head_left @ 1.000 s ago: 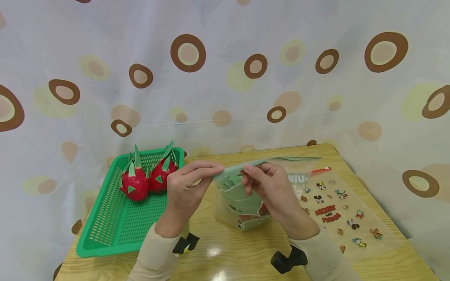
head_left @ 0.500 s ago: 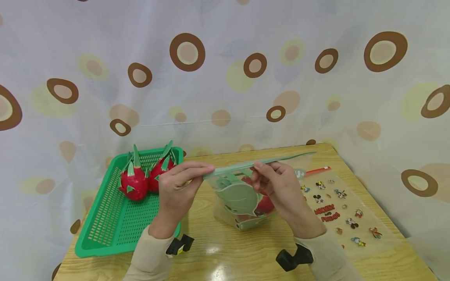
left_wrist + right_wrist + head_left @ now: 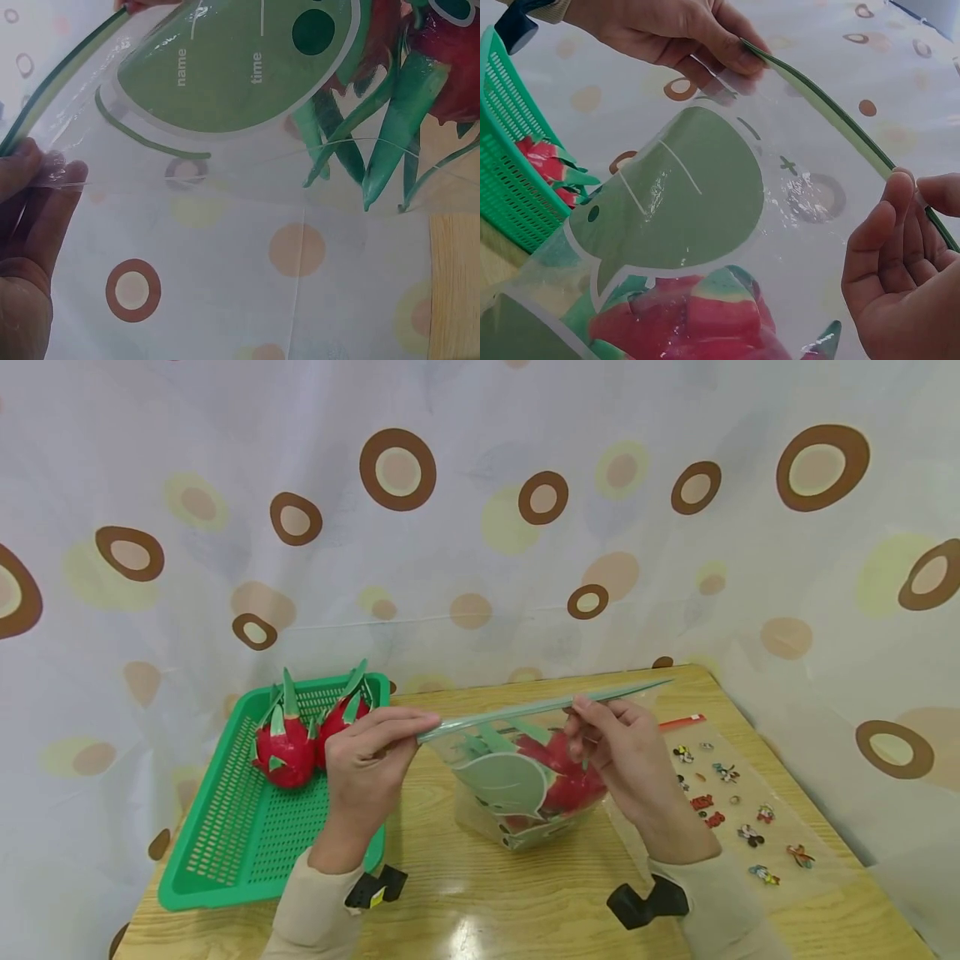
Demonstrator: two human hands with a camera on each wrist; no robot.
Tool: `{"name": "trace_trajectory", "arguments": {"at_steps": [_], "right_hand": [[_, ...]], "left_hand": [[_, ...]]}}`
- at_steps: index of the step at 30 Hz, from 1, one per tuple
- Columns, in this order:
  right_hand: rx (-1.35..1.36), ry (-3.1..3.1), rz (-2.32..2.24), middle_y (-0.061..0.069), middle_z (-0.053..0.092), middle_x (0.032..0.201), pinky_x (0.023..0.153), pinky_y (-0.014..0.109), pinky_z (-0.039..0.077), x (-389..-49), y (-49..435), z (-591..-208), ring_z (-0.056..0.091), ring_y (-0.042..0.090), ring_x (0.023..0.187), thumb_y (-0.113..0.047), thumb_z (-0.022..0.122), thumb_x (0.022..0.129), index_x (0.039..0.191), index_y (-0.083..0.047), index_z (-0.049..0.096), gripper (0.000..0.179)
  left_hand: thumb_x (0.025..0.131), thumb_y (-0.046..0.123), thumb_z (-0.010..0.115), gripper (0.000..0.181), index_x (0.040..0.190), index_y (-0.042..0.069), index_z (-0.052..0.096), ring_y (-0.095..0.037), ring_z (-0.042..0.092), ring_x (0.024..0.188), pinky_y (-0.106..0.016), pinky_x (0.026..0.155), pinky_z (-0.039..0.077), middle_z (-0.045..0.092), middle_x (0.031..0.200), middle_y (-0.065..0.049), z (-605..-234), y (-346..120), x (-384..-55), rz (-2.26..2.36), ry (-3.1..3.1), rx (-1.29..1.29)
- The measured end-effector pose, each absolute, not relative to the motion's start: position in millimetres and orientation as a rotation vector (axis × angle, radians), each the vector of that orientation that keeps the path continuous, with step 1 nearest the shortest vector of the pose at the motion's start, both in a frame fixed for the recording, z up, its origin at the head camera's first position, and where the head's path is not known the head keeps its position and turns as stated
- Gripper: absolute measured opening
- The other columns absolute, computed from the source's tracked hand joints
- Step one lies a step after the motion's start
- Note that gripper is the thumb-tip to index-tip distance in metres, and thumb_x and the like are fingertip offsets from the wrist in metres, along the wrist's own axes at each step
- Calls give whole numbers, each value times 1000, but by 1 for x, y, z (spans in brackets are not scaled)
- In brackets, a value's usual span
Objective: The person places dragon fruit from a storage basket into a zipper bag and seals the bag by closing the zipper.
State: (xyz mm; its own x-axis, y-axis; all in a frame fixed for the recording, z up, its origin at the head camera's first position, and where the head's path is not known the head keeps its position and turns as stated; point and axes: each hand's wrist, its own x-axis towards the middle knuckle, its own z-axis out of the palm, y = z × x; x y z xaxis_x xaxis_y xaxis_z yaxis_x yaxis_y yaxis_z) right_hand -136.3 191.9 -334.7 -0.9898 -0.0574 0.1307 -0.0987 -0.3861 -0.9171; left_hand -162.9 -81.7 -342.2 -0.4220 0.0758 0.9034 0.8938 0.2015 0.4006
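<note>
A clear zip bag (image 3: pixel 510 781) with a green printed label stands on the table, its green zip strip (image 3: pixel 517 714) stretched across the top. Inside show red dragon fruits (image 3: pixel 697 315) with green scales. My left hand (image 3: pixel 375 768) pinches the strip's left end between thumb and fingers. Further right along the same strip, my right hand (image 3: pixel 630 760) pinches it between thumb and forefinger, as the right wrist view also shows. The strip's far right end extends beyond the right hand. How many fruits are in the bag is hard to tell.
A green plastic basket (image 3: pixel 176 877) with two dragon fruits (image 3: pixel 287 752) stands on the left of the wooden table (image 3: pixel 457 910). On the right lies a flat clear bag (image 3: pixel 780 810) with cartoon prints and a red slider strip (image 3: pixel 682 723). A patterned curtain hangs behind.
My right hand has slid rightward along the zip strip, while the left hand has shifted slightly left. The strip is now stretched straighter, and more of the red fruit shows through the bag.
</note>
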Motion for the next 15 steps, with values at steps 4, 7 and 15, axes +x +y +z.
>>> {"name": "trace_trajectory", "arguments": {"at_steps": [4,7,15], "right_hand": [[211,-1698,2600,-2,69,71,58,20,51,-136,198,-333,57,10,57,-19,59,100,83,-9,69,22],[216,-1656,2615,-1,68,72,59,20,52,-136,202,-333,58,11,58,-17,59,100,84,-8,68,21],[160,-1632,2555,0,67,70,55,22,49,-136,220,-333,55,12,55,-19,59,100,82,-8,68,23]], "left_hand": [[82,-16,64,25,90,2,79,-8,52,56,-18,45,18,75,88,-13,-344,-83,-163,-1333,-1689,-921],[82,-16,64,25,91,2,79,-9,54,58,-18,45,18,75,89,-13,-345,-83,-163,-1341,-1697,-916],[82,-16,65,25,91,2,79,-11,69,76,-18,45,26,75,89,-13,-347,-86,-162,-1379,-1713,-881]]}}
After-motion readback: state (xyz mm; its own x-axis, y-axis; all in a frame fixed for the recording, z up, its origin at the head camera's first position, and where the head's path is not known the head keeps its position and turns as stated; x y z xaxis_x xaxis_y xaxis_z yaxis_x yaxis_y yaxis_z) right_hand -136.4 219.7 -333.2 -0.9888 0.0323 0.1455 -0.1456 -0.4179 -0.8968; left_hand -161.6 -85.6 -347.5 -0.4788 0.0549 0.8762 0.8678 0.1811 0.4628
